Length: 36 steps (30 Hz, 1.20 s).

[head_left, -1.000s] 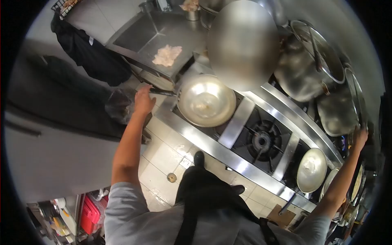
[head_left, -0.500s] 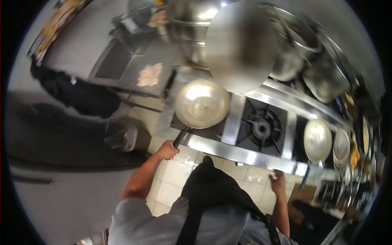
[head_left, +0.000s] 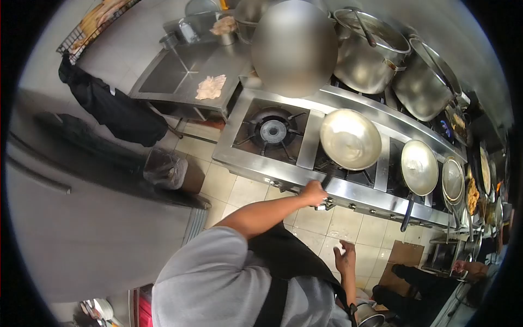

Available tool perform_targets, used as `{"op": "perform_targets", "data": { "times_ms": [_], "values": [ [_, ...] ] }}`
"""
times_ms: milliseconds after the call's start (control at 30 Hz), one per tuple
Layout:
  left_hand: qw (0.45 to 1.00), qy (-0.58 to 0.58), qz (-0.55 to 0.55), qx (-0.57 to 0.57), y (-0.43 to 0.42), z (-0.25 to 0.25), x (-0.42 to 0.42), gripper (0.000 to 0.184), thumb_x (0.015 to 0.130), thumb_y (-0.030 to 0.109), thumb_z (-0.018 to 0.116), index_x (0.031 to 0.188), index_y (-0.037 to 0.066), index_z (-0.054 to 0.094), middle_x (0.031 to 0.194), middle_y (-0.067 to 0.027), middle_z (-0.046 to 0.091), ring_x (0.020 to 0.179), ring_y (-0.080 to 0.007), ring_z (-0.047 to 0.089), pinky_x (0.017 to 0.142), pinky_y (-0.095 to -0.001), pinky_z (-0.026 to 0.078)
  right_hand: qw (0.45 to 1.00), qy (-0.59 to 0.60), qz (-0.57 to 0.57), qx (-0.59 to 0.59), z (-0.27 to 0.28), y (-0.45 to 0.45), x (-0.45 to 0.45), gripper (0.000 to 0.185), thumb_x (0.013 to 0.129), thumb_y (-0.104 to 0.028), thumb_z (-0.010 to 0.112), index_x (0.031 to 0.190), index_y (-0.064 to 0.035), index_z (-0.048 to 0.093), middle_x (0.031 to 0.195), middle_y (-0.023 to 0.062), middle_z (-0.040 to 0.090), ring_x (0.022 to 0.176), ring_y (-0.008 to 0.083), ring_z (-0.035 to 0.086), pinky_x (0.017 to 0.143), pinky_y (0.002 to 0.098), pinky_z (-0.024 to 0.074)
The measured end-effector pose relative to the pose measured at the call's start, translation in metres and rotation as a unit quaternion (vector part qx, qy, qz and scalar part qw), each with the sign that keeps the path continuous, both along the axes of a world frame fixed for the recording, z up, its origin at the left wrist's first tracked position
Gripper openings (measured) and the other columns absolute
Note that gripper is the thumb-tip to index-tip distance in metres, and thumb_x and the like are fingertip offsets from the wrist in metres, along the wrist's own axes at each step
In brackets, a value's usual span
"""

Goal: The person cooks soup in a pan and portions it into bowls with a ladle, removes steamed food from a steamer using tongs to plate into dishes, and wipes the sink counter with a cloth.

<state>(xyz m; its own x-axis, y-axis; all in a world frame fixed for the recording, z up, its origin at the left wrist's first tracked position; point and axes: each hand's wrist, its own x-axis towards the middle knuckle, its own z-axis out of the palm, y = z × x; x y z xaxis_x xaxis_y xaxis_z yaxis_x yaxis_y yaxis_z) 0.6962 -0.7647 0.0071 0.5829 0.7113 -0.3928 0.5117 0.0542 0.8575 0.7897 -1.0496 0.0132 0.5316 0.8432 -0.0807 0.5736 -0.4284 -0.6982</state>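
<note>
Now we grasp handle (head_left: 328, 178) of pan (head_left: 351, 139) with left hand (head_left: 314, 193), fingers clenched round it at front edge of stove (head_left: 256, 169). Pan over middle burner, between left burner (head_left: 273, 131) and second pan (head_left: 419, 167), whose handle juts past front edge. We hold right hand (head_left: 346, 257) released, fingers loosely parted, apart from stove.

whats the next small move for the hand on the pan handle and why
Probably settle the pan level on the middle grate before the left hand lets go. The pan is over that grate, the left hand grips its handle, and the right hand is off to the side, empty. Whether the pan fully rests there, I can't tell.
</note>
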Motion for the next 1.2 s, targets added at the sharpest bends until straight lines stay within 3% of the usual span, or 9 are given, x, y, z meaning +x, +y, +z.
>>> {"op": "perform_targets", "data": {
  "times_ms": [300,433,533,567,633,733,1000,1133,1200],
  "values": [
    [0.935,-0.109,-0.014,-0.338,-0.043,-0.039,0.087,0.03,0.083,0.025,0.06,0.086,-0.005,0.059,0.067,-0.0132,0.063,0.053,-0.0231,0.064,0.045,-0.0381,0.052,0.97,0.005,-0.185,-0.159,-0.012,-0.103,-0.027,0.032,0.073,-0.004,0.068,0.102,0.0041,0.057,0.093,0.0147,0.056,0.08,0.0245,0.054,0.073,0.0349,0.0458],
    [0.945,-0.02,-0.248,-0.212,0.003,-0.016,0.038,0.027,0.079,0.025,0.064,0.091,0.0,0.064,0.079,-0.0131,0.066,0.063,-0.0242,0.063,0.053,-0.0404,0.051,0.958,0.072,-0.231,-0.153,-0.017,-0.071,-0.055,0.031,0.075,-0.009,0.067,0.1,0.0065,0.056,0.091,0.0153,0.056,0.078,0.023,0.053,0.072,0.033,0.0448],
    [0.941,-0.19,-0.276,0.049,0.108,-0.011,-0.026,0.017,0.069,0.014,0.069,0.08,0.002,0.064,0.079,-0.0147,0.065,0.074,-0.024,0.063,0.069,-0.0357,0.049,0.966,0.028,-0.17,-0.193,-0.032,-0.023,-0.077,0.032,0.074,-0.011,0.069,0.098,0.0064,0.056,0.092,0.0149,0.057,0.075,0.0221,0.053,0.069,0.0304,0.0448],
    [0.951,-0.248,-0.136,0.124,0.161,-0.017,-0.056,0.014,0.068,0.012,0.068,0.079,0.004,0.065,0.078,-0.014,0.063,0.082,-0.0267,0.062,0.073,-0.0363,0.048,0.966,0.042,-0.178,-0.181,-0.031,0.001,-0.089,0.033,0.073,-0.012,0.07,0.098,0.0054,0.056,0.091,0.0149,0.058,0.074,0.0221,0.053,0.068,0.0308,0.0454],
    [0.909,-0.084,0.108,0.393,0.282,0.068,-0.152,0.019,0.07,0.012,0.069,0.087,0.006,0.062,0.09,-0.0123,0.056,0.089,-0.0285,0.056,0.076,-0.0386,0.046,0.966,0.053,-0.177,-0.179,-0.033,0.039,-0.109,0.035,0.072,-0.013,0.071,0.099,0.0045,0.057,0.091,0.0149,0.059,0.073,0.0222,0.054,0.067,0.0312,0.046],
    [0.834,0.332,0.235,0.373,0.437,0.054,-0.252,0.06,0.084,0.042,0.055,0.137,0.017,0.039,0.144,-0.0105,0.03,0.131,-0.0282,0.031,0.106,-0.0593,0.015,0.976,0.021,-0.094,-0.193,-0.039,0.094,-0.14,0.037,0.072,-0.016,0.073,0.102,0.0,0.058,0.089,0.0143,0.058,0.074,0.024,0.056,0.065,0.0353,0.0478],
    [0.87,0.397,0.015,0.293,0.517,0.079,-0.371,0.058,0.082,0.031,0.058,0.134,0.012,0.041,0.131,-0.0055,0.049,0.127,-0.0208,0.037,0.108,-0.0581,0.011,0.974,0.026,-0.08,-0.209,-0.03,0.175,-0.17,0.037,0.071,-0.013,0.073,0.104,-0.0023,0.059,0.092,0.015,0.055,0.076,0.0248,0.055,0.068,0.0371,0.0474],
    [0.718,0.594,0.102,0.348,0.567,0.042,-0.496,0.029,0.08,0.027,0.061,0.104,0.012,0.066,0.118,-0.0049,0.058,0.118,-0.0231,0.047,0.102,-0.0616,0.021,0.972,0.022,-0.039,-0.229,-0.02,0.222,-0.177,0.038,0.072,-0.013,0.073,0.106,-0.0022,0.058,0.094,0.0154,0.056,0.078,0.0248,0.056,0.07,0.0369,0.0481],
    [0.751,0.567,0.196,0.275,0.595,0.064,-0.542,0.028,0.077,0.028,0.062,0.1,0.013,0.068,0.115,-0.0034,0.061,0.114,-0.0249,0.05,0.096,-0.0632,0.027,0.975,0.025,-0.045,-0.217,-0.02,0.236,-0.175,0.039,0.072,-0.014,0.073,0.106,-0.0019,0.058,0.094,0.0157,0.057,0.078,0.0252,0.057,0.07,0.0368,0.0484]
  ]
}}
